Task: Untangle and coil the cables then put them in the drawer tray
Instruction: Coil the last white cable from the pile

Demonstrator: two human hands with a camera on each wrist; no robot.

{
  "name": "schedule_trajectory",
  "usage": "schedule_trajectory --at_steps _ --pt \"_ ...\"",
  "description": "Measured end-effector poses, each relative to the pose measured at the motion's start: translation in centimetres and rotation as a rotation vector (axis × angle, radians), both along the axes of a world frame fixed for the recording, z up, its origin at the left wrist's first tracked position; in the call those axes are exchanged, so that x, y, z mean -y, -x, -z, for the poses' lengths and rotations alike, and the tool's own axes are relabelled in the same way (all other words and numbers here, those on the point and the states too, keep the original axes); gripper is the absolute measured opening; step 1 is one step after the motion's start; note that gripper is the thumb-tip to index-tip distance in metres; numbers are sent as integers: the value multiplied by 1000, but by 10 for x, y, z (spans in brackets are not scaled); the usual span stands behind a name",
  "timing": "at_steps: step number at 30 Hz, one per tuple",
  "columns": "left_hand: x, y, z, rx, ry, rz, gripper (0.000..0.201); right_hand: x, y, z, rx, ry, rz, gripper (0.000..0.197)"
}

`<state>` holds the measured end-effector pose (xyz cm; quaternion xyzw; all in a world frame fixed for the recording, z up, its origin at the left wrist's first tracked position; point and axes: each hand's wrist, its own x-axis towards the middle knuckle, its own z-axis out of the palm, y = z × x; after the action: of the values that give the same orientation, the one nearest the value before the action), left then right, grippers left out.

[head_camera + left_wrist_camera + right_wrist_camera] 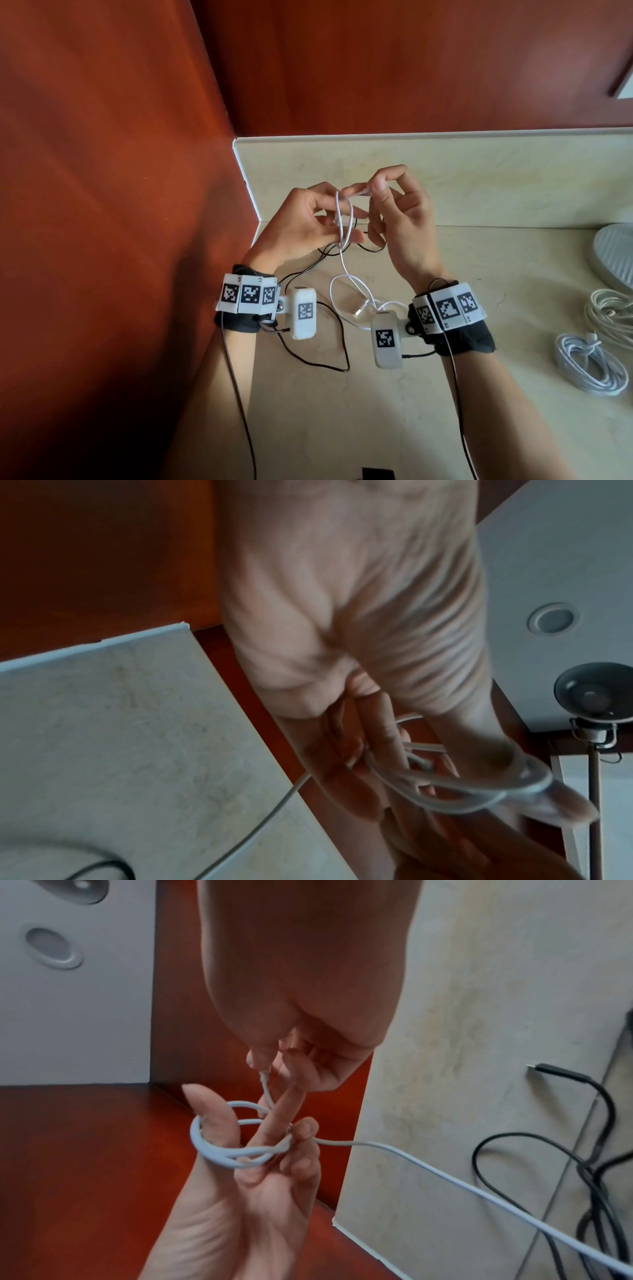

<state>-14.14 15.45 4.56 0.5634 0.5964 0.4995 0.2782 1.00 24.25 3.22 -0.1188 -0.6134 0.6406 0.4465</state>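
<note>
Both hands are raised over the beige countertop (pixel 479 394). My left hand (pixel 342 216) holds a few loops of a white cable (pixel 344 219) wound round its thumb and fingers; the right wrist view shows the loops (pixel 219 1153) round that thumb. My right hand (pixel 366 192) pinches the cable's end between thumb and forefinger just above the loops. The rest of the white cable hangs to the counter, ending in a USB plug (pixel 359 311). A loose black cable (pixel 561 1070) lies on the counter under the hands. No drawer tray is in view.
Two coiled white cables (pixel 589 363) (pixel 611 315) lie at the right of the counter. A pale ribbed object (pixel 613 253) shows at the right edge. Red-brown wood panels (pixel 120 171) close off the left side and the back above the backsplash.
</note>
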Motion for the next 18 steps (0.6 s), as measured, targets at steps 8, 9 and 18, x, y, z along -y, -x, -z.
schedule_trajectory --at_steps 8,9,18 --pt "4 -1 -1 -63 75 11 36 -2 3 -3 42 -198 -5 10" --pt "4 -2 -2 -84 79 16 34 -4 3 -1 82 -234 -4 14" --pt "4 5 -4 -52 58 -16 40 -12 -4 0 125 -322 -186 27"
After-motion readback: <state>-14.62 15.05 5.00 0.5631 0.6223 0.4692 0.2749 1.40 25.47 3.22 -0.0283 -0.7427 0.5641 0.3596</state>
